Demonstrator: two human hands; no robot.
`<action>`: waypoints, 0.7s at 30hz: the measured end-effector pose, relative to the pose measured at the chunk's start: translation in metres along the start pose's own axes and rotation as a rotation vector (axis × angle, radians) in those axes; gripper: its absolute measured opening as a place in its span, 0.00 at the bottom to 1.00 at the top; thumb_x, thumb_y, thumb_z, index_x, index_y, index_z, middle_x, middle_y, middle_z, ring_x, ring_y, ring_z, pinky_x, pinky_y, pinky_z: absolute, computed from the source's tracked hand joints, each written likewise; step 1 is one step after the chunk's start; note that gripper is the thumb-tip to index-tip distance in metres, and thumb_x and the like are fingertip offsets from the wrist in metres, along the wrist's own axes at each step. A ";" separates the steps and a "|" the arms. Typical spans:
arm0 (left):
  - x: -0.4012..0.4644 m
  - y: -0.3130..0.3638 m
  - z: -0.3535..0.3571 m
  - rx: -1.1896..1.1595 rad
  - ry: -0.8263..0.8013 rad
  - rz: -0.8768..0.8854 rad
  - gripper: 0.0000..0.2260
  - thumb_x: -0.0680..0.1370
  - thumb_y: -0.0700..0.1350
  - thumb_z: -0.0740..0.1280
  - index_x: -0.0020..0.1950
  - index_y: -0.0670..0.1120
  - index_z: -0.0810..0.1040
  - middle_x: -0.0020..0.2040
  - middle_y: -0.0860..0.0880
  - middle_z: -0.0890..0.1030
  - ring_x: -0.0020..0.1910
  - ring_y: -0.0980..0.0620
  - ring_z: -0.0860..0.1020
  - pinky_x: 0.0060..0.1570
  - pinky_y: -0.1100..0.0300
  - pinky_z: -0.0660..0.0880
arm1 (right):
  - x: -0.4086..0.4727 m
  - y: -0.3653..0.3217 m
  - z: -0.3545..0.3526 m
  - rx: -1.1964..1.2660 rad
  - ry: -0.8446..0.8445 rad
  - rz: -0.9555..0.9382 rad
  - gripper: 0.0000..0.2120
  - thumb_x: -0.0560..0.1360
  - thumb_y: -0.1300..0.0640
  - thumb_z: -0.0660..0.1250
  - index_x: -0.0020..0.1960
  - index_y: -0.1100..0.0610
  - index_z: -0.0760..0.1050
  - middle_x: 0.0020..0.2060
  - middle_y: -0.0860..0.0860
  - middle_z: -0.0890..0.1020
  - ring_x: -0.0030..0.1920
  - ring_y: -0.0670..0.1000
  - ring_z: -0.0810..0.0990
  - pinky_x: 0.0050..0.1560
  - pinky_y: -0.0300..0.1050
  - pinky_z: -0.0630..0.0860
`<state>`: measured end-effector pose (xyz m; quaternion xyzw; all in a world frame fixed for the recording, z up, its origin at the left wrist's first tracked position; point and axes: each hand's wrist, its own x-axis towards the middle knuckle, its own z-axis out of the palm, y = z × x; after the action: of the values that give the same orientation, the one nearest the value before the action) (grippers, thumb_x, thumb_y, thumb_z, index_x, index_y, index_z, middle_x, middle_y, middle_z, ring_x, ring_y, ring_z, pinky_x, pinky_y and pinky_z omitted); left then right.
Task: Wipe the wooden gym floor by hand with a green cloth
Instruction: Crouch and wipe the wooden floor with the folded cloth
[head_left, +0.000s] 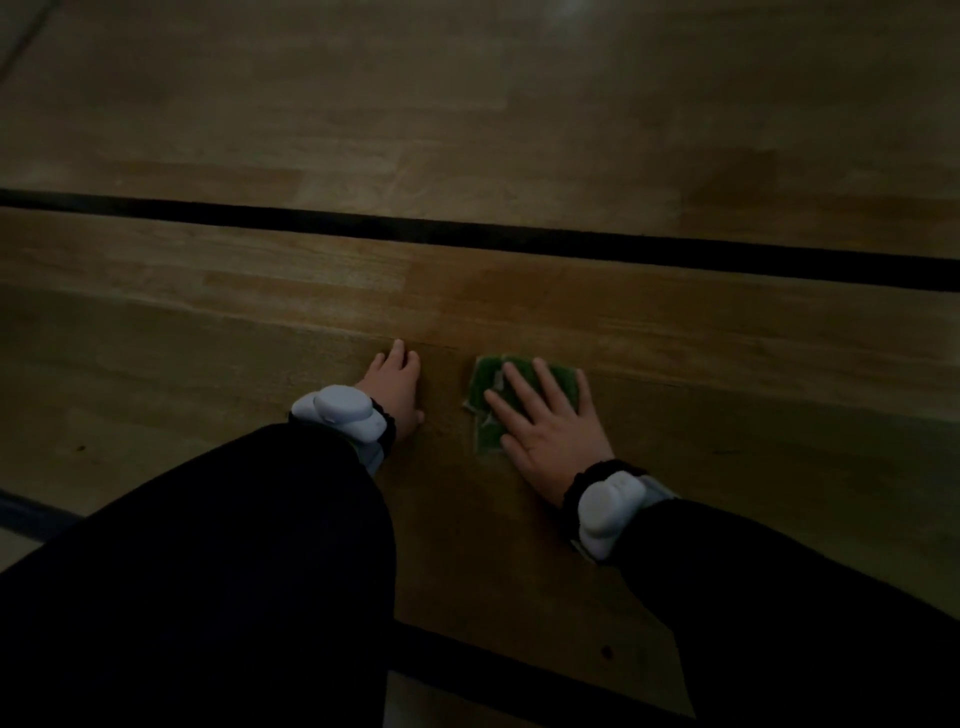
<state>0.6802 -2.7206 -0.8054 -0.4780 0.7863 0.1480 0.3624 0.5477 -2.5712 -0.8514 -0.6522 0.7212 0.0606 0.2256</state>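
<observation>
right hand (545, 431) covers much of the green cloth (519, 387); both dark sleeves (234, 571) run off the bottom edge.

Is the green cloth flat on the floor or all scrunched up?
Flat. The green cloth lies spread on the wooden floor under the right hand, whose fingers are straight.

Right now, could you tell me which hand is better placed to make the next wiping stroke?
The right hand: it lies flat on the green cloth. The left hand rests on bare floor.
</observation>
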 end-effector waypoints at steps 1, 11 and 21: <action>-0.002 0.003 0.000 -0.003 0.003 0.008 0.36 0.79 0.47 0.64 0.79 0.44 0.44 0.78 0.45 0.41 0.77 0.43 0.46 0.75 0.47 0.53 | -0.004 -0.005 0.001 -0.007 -0.009 -0.025 0.26 0.81 0.41 0.43 0.76 0.40 0.39 0.77 0.46 0.37 0.76 0.56 0.35 0.71 0.67 0.34; -0.025 0.035 0.001 -0.020 0.064 0.146 0.32 0.81 0.46 0.59 0.79 0.45 0.44 0.79 0.46 0.41 0.78 0.45 0.45 0.75 0.47 0.55 | -0.009 0.028 -0.005 0.003 -0.018 0.052 0.25 0.81 0.41 0.43 0.75 0.37 0.38 0.76 0.43 0.36 0.76 0.53 0.34 0.70 0.64 0.32; -0.033 0.013 0.012 -0.050 0.084 0.092 0.31 0.82 0.44 0.58 0.78 0.45 0.44 0.79 0.46 0.41 0.78 0.46 0.46 0.75 0.51 0.53 | 0.002 0.073 -0.021 0.094 0.061 0.285 0.25 0.81 0.41 0.43 0.76 0.39 0.39 0.76 0.44 0.36 0.76 0.55 0.34 0.71 0.68 0.36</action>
<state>0.6832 -2.6860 -0.7914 -0.4559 0.8181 0.1641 0.3097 0.4719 -2.5705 -0.8488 -0.5334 0.8151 0.0384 0.2230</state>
